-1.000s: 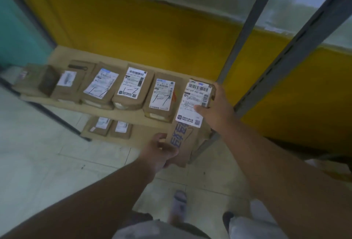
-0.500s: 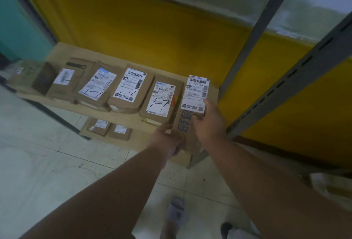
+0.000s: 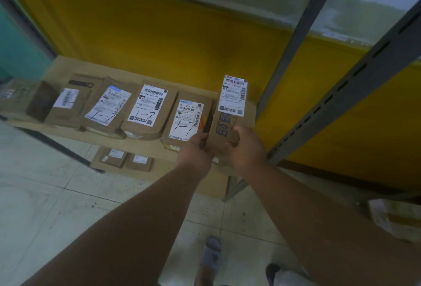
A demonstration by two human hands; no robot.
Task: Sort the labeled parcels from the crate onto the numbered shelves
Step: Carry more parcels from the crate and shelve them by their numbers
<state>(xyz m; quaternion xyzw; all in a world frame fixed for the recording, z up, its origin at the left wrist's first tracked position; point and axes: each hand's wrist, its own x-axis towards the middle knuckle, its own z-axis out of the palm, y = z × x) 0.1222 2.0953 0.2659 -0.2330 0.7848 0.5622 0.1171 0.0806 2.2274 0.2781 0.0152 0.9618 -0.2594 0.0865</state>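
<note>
A brown cardboard parcel (image 3: 230, 112) with a white barcode label and blue print lies at the right end of the low wooden shelf (image 3: 68, 67). My left hand (image 3: 197, 149) grips its near left corner, and my right hand (image 3: 245, 146) grips its near right corner. To its left a row of several labeled parcels lies on the same shelf, three of them marked "1-7" in pen: one (image 3: 184, 119) right beside it, another (image 3: 148, 108) and a third (image 3: 109, 105) further left.
Grey slotted steel uprights (image 3: 337, 94) of the rack rise on the right. Two small parcels (image 3: 126, 160) lie on the board under the shelf. A yellow wall (image 3: 159, 35) stands behind. A pale parcel (image 3: 396, 219) sits at the far right edge. Tiled floor lies below.
The parcel has slid further onto the shelf beside the row. My right hand has moved from its label end down to the near right corner; my left hand stays at the near left corner.
</note>
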